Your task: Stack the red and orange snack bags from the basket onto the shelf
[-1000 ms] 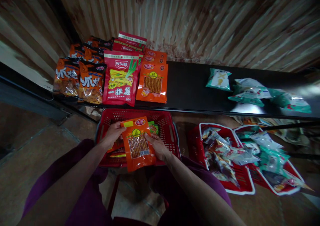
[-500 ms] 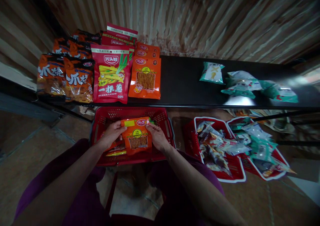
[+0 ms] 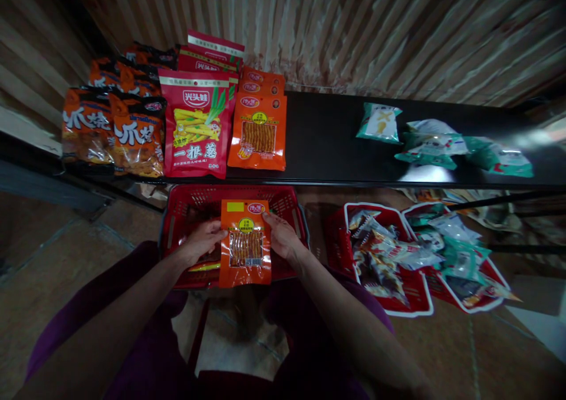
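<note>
An orange snack packet [image 3: 230, 273] with a clear window showing brown strips is held upright between my two hands, above a red basket [image 3: 283, 196]. My left hand [image 3: 204, 241] is closed on its left edge, and my right hand [image 3: 282, 236] grips its upper right edge with the thumb in front. Beneath, a yellow-edged packet [image 3: 206, 266] lies in the basket, partly covered by my left hand and the held packet. On the shelf above, a similar orange packet [image 3: 259, 134] stands at the end of its row.
Red spring-onion snack bags [image 3: 197, 123] and orange-black bags [image 3: 138, 137] stand on the left of the black shelf [image 3: 322, 140]. Green-white bags [image 3: 380, 123] lie on its right. Two more red baskets [image 3: 418, 305] with mixed snack bags stand on the floor at right.
The orange packet has come up and slightly right, closer to me, and stands straighter. Both hands now hold it lower along its sides. The view has shifted a little.
</note>
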A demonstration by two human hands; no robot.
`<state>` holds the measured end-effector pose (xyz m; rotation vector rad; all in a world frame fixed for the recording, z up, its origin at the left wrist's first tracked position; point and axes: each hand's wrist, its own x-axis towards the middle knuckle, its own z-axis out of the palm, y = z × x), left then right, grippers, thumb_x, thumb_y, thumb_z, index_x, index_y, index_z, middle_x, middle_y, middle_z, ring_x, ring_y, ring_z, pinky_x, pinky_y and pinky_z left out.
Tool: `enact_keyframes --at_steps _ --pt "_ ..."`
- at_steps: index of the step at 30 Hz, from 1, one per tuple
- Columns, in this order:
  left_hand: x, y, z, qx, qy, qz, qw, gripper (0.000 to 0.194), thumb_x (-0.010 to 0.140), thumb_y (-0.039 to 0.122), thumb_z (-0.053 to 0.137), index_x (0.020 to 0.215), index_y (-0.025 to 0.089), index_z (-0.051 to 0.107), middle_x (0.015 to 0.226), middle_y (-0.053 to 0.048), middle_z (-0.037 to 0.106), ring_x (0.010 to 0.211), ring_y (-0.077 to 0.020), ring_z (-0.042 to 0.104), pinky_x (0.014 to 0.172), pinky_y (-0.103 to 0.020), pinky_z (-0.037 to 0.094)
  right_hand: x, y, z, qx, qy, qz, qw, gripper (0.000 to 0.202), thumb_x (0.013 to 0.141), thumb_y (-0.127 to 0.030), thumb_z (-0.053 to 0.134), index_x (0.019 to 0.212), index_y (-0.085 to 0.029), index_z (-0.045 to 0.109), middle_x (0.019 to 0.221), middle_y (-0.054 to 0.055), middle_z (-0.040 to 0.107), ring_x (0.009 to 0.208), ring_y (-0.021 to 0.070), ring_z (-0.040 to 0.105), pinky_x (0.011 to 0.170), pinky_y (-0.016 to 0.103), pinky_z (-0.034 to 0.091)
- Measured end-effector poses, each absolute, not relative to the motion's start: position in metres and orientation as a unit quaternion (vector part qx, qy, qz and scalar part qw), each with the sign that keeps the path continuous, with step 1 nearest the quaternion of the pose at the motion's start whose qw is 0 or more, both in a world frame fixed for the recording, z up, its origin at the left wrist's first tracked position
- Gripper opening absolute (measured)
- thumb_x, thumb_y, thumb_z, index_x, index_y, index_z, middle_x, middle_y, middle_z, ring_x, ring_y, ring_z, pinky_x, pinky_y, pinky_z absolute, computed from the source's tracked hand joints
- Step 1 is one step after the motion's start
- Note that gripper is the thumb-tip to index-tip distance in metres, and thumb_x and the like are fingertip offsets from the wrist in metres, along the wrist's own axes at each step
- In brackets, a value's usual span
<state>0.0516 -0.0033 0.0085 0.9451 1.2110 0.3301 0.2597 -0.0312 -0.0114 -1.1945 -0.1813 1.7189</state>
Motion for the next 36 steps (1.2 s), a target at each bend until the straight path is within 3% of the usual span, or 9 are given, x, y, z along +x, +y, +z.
enact_keyframes --at_steps 11,19,25,31,36 --pt "0.058 -0.001 0.029 0.354 0.622 0.165 0.679 0.017 0.071 0.021 0.062 0.086 0.019 0.068 0.091 -0.005 0.072 0.077 -0.0151 0.061 0.059 -0.021 0.038 0.256 -0.035 -0.003 -0.482 -0.112 0.741 0.454 0.026 0.049 -0.011 0.072 0.074 -0.018 0.064 0.070 -0.001 0.072 0.077 0.0198 0.068 0.074 0.031 0.050" --pt "0.051 0.000 0.012 0.372 0.573 0.158 0.713 0.030 0.066 0.033 0.068 0.089 0.016 0.062 0.075 -0.001 0.065 0.049 -0.0062 0.048 0.040 -0.018 0.016 0.258 -0.032 -0.007 -0.497 -0.110 0.717 0.477 0.027 0.049 -0.011 0.070 0.074 -0.019 0.064 0.067 -0.001 0.072 0.084 0.0236 0.068 0.076 0.034 0.051" --pt "0.047 -0.005 0.013 0.388 0.511 0.078 0.764 0.035 0.070 0.036 0.066 0.097 0.016 0.061 0.078 -0.001 0.064 0.053 -0.0062 0.051 0.040 -0.017 0.023 0.267 -0.027 -0.013 -0.514 -0.094 0.693 0.497 0.022 0.052 -0.007 0.064 0.070 -0.019 0.062 0.069 -0.001 0.072 0.081 0.0223 0.068 0.079 0.036 0.051" --pt "0.045 -0.009 0.009 0.405 0.494 0.050 0.768 0.031 0.070 0.030 0.063 0.097 0.014 0.060 0.065 0.004 0.056 0.039 -0.0027 0.034 0.038 -0.019 0.022 0.275 -0.025 -0.018 -0.506 -0.076 0.697 0.503 0.023 0.055 -0.005 0.062 0.073 -0.019 0.062 0.069 -0.002 0.072 0.077 0.0194 0.068 0.079 0.033 0.051" --pt "0.048 -0.010 0.012 0.393 0.501 0.065 0.768 0.027 0.069 0.024 0.062 0.094 0.015 0.061 0.067 0.004 0.057 0.038 -0.0024 0.033 0.038 -0.019 0.024 0.272 -0.024 -0.011 -0.489 -0.080 0.711 0.498 0.022 0.059 -0.005 0.063 0.076 -0.019 0.062 0.072 -0.002 0.072 0.074 0.0172 0.067 0.076 0.031 0.052"
